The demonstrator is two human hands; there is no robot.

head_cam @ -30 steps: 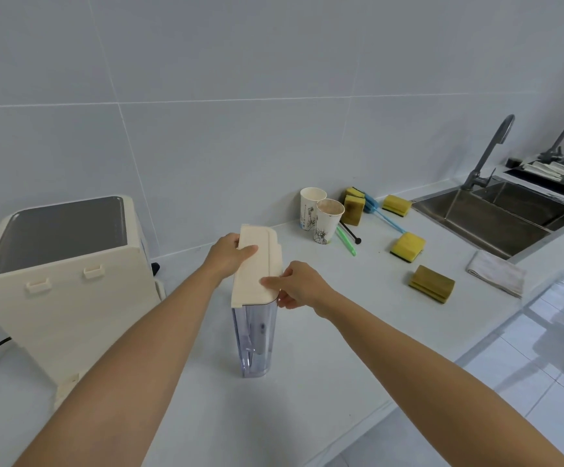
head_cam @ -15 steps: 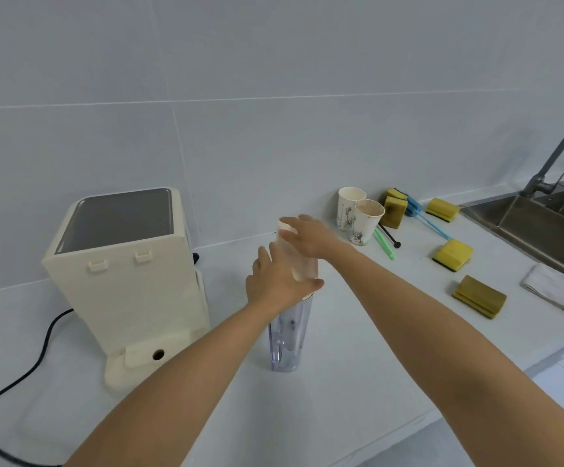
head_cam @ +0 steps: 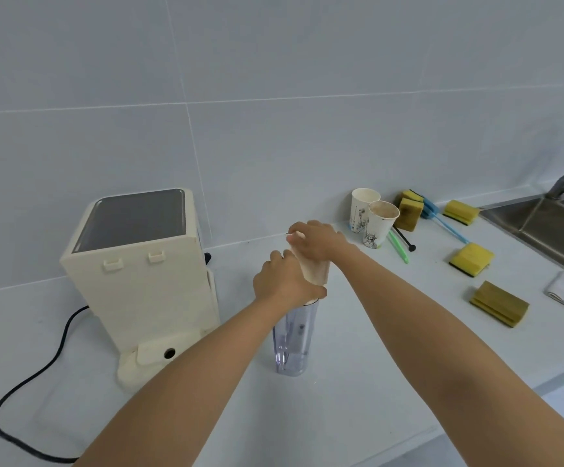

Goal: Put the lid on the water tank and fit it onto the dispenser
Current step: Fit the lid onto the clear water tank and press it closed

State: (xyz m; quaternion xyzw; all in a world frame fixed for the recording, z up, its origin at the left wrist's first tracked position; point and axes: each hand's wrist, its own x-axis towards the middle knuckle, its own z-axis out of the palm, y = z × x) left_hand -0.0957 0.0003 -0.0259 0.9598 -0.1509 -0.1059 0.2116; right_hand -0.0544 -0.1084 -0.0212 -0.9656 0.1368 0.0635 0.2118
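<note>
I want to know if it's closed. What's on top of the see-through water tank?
A cream lid sits on the water tank, with the left hand and right hand pressing on it. The hands cover the rim, so full closure can't be seen.

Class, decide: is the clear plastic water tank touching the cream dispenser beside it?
Apart. The head view shows bare white counter between the clear plastic water tank and the cream dispenser.

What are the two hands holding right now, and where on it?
Both hands are on the cream lid atop the clear water tank: the left hand covers its near end, the right hand its far end.
</note>
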